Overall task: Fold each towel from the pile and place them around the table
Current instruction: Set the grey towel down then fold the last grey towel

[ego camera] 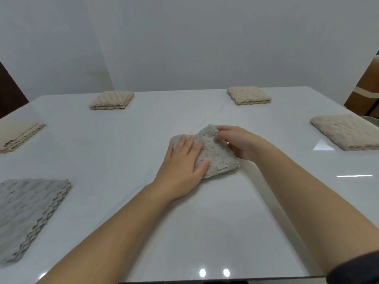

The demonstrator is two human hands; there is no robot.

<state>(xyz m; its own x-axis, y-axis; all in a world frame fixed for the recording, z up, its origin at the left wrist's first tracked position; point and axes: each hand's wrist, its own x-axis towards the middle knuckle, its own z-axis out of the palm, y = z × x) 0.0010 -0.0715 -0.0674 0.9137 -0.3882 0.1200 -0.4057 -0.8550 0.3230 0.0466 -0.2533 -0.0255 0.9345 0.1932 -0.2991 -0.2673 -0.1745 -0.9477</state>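
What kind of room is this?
Probably a home dining room: a big glossy white table, folded towels set around its edges like place settings, one grey towel mid-fold, a plain white wall behind.

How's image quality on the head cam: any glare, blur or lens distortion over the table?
Head view: two bright spot reflections and a thin streak glare off the glossy table, at its near edge and right side. Head view, edges: wide-angle stretch, and the grey towel at far left looks smeared and soft. Head view, centre: left hand, right hand and centre towel fairly sharp, shadows faint.
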